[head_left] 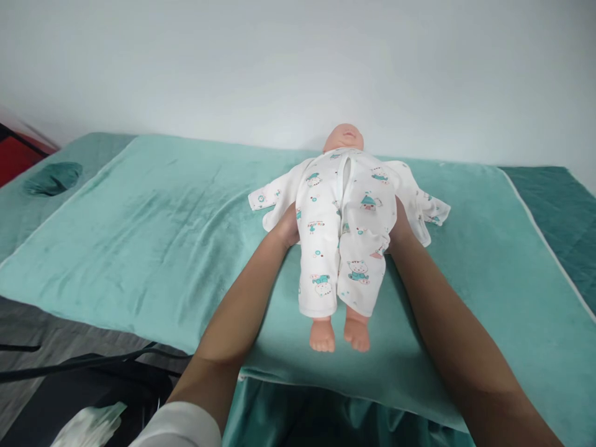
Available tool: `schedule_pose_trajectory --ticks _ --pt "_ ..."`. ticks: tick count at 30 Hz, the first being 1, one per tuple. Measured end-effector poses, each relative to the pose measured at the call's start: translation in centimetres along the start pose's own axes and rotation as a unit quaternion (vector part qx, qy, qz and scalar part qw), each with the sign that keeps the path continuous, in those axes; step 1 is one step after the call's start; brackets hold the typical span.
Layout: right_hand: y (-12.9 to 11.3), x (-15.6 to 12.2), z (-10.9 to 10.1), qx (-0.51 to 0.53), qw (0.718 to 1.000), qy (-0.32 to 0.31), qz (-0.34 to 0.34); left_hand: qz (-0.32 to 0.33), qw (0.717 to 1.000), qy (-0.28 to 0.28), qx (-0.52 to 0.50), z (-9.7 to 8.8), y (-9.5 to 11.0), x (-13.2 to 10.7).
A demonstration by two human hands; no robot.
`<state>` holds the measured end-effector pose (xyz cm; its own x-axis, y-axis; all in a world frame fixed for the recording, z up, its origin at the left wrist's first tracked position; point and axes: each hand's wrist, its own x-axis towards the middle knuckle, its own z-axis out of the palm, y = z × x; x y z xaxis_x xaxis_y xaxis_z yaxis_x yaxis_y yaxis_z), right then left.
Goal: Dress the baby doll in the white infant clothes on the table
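A doll (358, 217) lies face up in the middle of the bed (554, 205), on a light green sheet (162, 223), its head (344, 135) at the far side near the white wall (298, 62) and its bare feet (322, 335) toward the person. It wears white trousers (317, 236) printed with small cats and other figures in teal and red; there is a slit between the legs near the top. White sleeves (272, 191) with a similar print spread out on the sheet to either side. The left hand (289, 226) is at the doll's side, by the trousers, and the right hand (398, 225) is at the opposite side, at about the same height. Both sets of fingers run in behind the cloth, so I cannot tell how far open they are, or whether they grip the doll or only touch it. A white cuff (181, 425) shows on the left arm; the right forearm is bare. At the bed's left end is a dark hole (53, 178). Below, on the left, a crumpled white item (90, 425) rests on something black (135, 382), with grey floor (28, 323) beside it.
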<state>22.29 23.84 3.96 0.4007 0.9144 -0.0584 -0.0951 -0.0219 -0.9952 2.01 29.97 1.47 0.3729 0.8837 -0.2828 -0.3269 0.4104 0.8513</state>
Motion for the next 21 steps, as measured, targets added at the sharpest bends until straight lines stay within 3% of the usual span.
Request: schedule_pose_trajectory --ticks 5,13,21 --pt "0.68 0.48 -0.28 0.032 0.999 0.010 0.007 -0.016 0.998 -0.056 0.008 -0.15 -0.03 0.20" --pt "0.13 0.45 0.21 0.038 0.999 -0.013 0.023 -0.032 0.998 -0.047 -0.004 -0.20 -0.14 0.22" --pt "0.21 0.28 -0.25 -0.066 0.997 -0.037 -0.035 -0.053 0.997 -0.044 -0.035 -0.32 -0.03 0.38"
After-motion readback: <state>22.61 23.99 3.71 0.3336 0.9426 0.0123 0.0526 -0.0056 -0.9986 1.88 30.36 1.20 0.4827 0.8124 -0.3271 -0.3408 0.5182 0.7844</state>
